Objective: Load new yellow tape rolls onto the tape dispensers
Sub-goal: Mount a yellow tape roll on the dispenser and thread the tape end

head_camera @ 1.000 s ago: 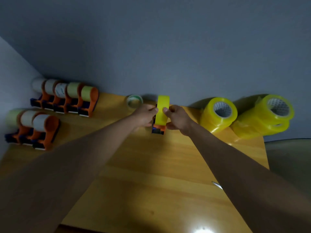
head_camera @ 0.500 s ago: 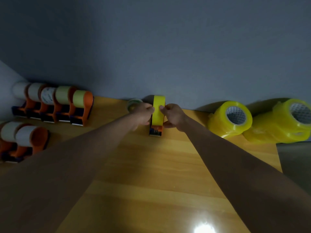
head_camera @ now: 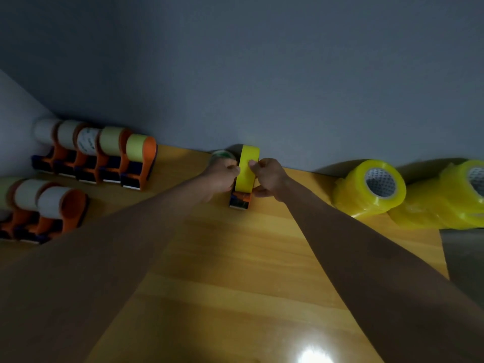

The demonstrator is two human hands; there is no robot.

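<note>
Between the two hands, a bright yellow roll of tape (head_camera: 247,169) is standing on its edge in an orange and dark blue plastic tape dispenser (head_camera: 239,200). That dispenser is sitting on the yellow-brown wooden table (head_camera: 222,258), close to the grey wall (head_camera: 262,74). The left hand (head_camera: 222,174) is pressing against the left side of the roll with its fingers curled in tight. The right hand (head_camera: 269,176) is pinching the right edge of the roll, with fingertips (head_camera: 252,163) lying on the yellow band and the thumb reaching down low near the dispenser. Just behind the left knuckles, a small pale green roll (head_camera: 222,155) is lying flat by the wall. Far off to the left of the left hand, two rows of orange dispensers (head_camera: 104,158) are standing side by side, each carrying a pale roll. Off to the right of the right hand, two fat packs of yellow tape rolls wrapped in shiny plastic (head_camera: 372,192) are lying on their sides against the wall.
</note>
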